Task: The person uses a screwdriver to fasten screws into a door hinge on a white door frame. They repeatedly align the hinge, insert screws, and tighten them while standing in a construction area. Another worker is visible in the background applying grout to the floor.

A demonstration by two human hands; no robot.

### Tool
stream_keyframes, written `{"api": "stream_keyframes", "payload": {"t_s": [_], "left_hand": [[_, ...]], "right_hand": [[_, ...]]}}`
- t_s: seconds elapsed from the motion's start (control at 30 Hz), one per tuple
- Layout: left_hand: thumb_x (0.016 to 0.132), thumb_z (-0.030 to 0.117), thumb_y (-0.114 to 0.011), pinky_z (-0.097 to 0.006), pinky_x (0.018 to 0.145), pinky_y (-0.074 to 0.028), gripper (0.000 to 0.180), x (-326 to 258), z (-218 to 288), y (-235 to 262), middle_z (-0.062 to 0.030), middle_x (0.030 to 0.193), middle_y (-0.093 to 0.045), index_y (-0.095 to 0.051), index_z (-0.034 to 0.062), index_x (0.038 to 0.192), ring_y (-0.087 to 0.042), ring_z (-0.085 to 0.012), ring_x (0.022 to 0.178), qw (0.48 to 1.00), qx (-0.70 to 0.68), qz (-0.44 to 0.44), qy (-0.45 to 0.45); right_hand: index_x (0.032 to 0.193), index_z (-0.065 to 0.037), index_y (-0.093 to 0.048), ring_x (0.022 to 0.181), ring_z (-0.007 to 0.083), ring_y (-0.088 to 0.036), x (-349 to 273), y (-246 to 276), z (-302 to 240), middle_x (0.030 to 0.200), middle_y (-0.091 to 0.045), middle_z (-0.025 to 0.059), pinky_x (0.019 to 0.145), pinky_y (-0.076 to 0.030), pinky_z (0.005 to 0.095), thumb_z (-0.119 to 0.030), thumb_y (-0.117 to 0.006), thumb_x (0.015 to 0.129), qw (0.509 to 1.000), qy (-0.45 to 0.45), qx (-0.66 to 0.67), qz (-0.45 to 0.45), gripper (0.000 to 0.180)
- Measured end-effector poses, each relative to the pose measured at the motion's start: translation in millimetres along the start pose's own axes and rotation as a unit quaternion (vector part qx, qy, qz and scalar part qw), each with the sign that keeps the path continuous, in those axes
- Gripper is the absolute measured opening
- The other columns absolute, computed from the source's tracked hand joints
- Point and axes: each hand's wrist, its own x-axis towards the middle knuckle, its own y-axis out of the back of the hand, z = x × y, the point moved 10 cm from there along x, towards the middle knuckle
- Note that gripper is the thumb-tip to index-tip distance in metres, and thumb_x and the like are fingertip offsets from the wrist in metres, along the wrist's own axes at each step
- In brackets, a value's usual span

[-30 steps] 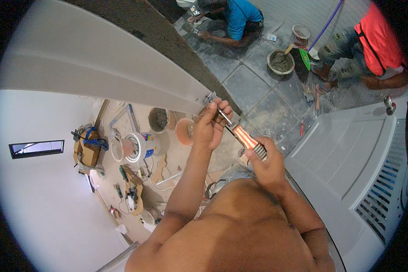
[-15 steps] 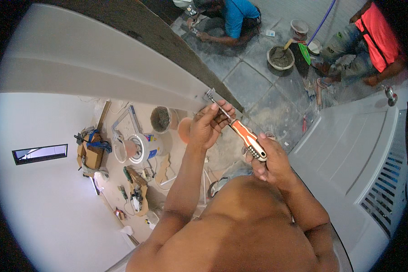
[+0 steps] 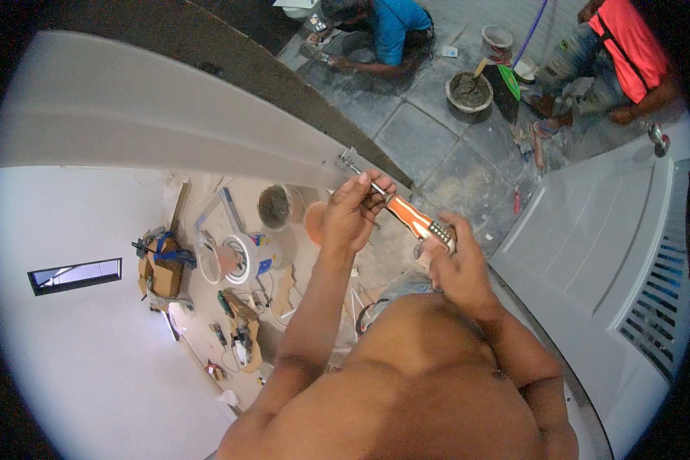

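Note:
A screwdriver [image 3: 412, 218] with an orange and white handle slants up and left. Its tip meets a small metal plate [image 3: 348, 159] on the grey door frame [image 3: 207, 115]; the exact contact is too small to make out. My left hand [image 3: 353, 208] is closed, its thumb and fingers pinching the shaft just above the handle. Around the dotted butt end of the handle, my right hand [image 3: 461, 268] has its fingers curled, with the index finger lying along the far side.
A white door [image 3: 583, 230] with a round knob stands at right. Beyond the frame, people in a blue shirt [image 3: 395, 31] and a pinkish-red top [image 3: 629, 46] crouch on grey tiles near a mortar bowl [image 3: 469, 92]. Buckets [image 3: 253, 257] and power tools [image 3: 241, 337] lie at left.
The screwdriver handle has turned, its dotted grip now facing upward. My right fingers have shifted around the butt end. My left hand keeps its pinch; the whole view has moved slightly.

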Motion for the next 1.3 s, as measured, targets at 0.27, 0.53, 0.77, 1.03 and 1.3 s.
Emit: {"api": "stream_keyframes", "payload": {"t_s": [0.27,0.53,0.77,1.03,1.3], "left_hand": [[0.098,0.023,-0.058,-0.034,0.083,-0.055,0.023,-4,-2,-4,-0.0106,0.097,-0.07,-0.064,0.002,0.107,-0.069,-0.0236,0.093,0.999,-0.031,-0.017,0.007],[0.098,0.021,-0.059,-0.035,0.085,-0.055,0.021,-5,1,-6,-0.0108,0.097,-0.07,-0.064,0.0025,0.106,-0.068,-0.0246,0.096,1.0,0.017,0.0,-0.013],[0.098,0.021,-0.059,-0.036,0.085,-0.055,0.019,-4,6,-3,-0.0108,0.098,-0.069,-0.062,0.0038,0.106,-0.068,-0.0244,0.095,0.999,0.028,0.015,-0.031],[0.095,0.019,-0.063,-0.04,0.088,-0.054,0.017,-4,2,9,-0.011,0.096,-0.069,-0.062,0.0044,0.104,-0.066,-0.0285,0.095,0.998,0.024,0.061,-0.011],[0.095,0.02,-0.062,-0.039,0.087,-0.054,0.017,-2,7,1,-0.0105,0.096,-0.069,-0.062,0.0046,0.103,-0.067,-0.027,0.094,0.999,0.006,0.043,-0.023]], "right_hand": [[0.112,0.001,-0.054,0.05,0.0129,-0.053,-23,-23,49,0.07,-0.059,0.0071,0.046,-0.044,0.0276,-0.027,-0.056,0.099,0.942,-0.203,0.244,-0.111,0.032],[0.117,-0.002,-0.057,0.071,0.0236,-0.065,-12,-3,-19,0.076,-0.061,0.0126,0.064,-0.053,0.0366,-0.033,-0.058,0.096,0.977,0.13,-0.169,0.009,0.037],[0.106,0.002,-0.057,0.048,0.0187,-0.056,-14,1,-38,0.069,-0.06,0.0123,0.044,-0.046,0.036,-0.034,-0.057,0.097,0.936,0.283,-0.199,0.066,0.037],[0.109,0.002,-0.057,0.066,0.0258,-0.062,-15,-34,64,0.083,-0.06,0.0167,0.055,-0.049,0.041,-0.028,-0.058,0.095,0.9,-0.305,0.271,-0.151,0.033],[0.115,0.0,-0.052,0.057,0.0238,-0.059,13,-12,-2,0.083,-0.064,0.0143,0.05,-0.048,0.0352,-0.033,-0.059,0.095,0.988,0.135,0.043,-0.06,0.04]]}}
